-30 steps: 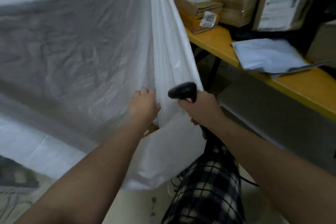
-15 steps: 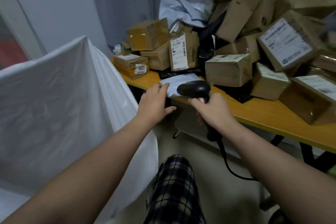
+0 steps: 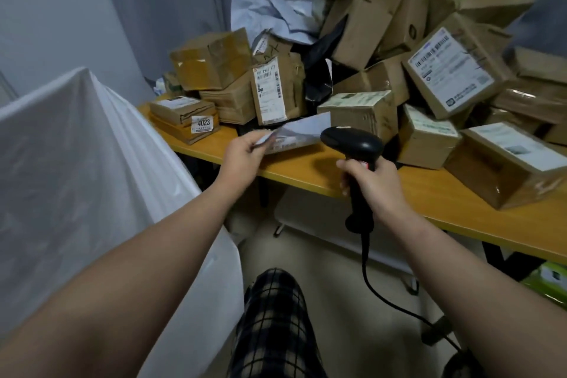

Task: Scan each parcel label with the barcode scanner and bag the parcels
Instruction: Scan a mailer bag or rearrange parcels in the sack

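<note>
Grey plastic is what we are seeing first in the head view: a flat mailer parcel [image 3: 296, 135] is tilting up off the front of the desk [image 3: 306, 170], with our left hand [image 3: 242, 156] clamping its grip on the near corner. Our right hand [image 3: 372, 182] is clamping its grip round the handle of the black barcode scanner [image 3: 352, 141], just beside the mailer. We are judging this the scanning step; next we are needing its label facing the scanner, then a drop into the white bag [image 3: 92, 163] at our left.
</note>
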{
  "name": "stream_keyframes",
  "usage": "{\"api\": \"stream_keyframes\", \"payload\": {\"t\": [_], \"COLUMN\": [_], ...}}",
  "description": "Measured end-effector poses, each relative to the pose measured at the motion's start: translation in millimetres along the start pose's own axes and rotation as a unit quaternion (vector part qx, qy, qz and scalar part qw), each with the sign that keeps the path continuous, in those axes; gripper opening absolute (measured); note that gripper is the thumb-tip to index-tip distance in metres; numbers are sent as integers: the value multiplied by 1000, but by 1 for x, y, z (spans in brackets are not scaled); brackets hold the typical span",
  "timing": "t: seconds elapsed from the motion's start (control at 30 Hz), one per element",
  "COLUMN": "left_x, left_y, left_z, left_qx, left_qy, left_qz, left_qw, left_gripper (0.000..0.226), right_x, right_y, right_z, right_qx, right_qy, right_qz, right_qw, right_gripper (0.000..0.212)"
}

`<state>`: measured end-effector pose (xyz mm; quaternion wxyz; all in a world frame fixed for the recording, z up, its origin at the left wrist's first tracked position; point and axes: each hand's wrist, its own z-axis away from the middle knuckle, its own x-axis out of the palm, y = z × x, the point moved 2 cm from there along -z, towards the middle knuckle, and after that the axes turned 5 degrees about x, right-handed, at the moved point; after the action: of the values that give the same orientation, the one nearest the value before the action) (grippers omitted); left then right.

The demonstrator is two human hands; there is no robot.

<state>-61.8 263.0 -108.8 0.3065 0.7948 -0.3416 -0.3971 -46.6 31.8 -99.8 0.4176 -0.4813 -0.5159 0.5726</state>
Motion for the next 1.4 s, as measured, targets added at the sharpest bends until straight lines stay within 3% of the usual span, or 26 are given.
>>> {"api": "stream_keyframes", "payload": {"t": [0.1,0.2,0.27,0.43,0.53,0.73,0.87,1.0,1.13,1.27,1.4], "left_x": [-11,-22,-23,-7,9,30,34,32,25,22,24], "left_y": [28,46,55,75,82,78,64,66,66,68,63], "left_z": [-8,-13,-12,2,12,31,53,52,39,31,30], "left_qx": [-33,-62,-83,-181,-198,-254,-210,-206,-194,-174,-170], "left_qy": [86,135,134,71,52,4,-70,8,59,77,80], "left_qz": [86,137,158,300,339,337,278,272,267,263,241], "left_qw": [992,979,975,934,918,907,935,940,942,946,952], "left_gripper": [16,17,17,9,11,36,32,17,5,5,12], "right_x": [-4,-7,-7,-9,-13,-24,-31,-29,-20,-6,-1], "right_y": [-2,-7,-11,-20,-23,-18,-16,-17,-21,-12,-9], "right_z": [-1,5,12,25,28,28,28,25,38,48,50], "right_qx": [26,0,-19,-17,-17,-7,-6,-54,-156,-167,-178], "right_qy": [-13,2,-9,-64,-46,41,62,74,98,74,88], "right_qz": [-54,-29,-32,-82,-94,-111,-124,-57,52,101,101], "right_qw": [998,1000,999,994,994,993,990,994,981,978,975], "right_gripper": [9,14,9,20,13,10,6,24,23,41,35]}}
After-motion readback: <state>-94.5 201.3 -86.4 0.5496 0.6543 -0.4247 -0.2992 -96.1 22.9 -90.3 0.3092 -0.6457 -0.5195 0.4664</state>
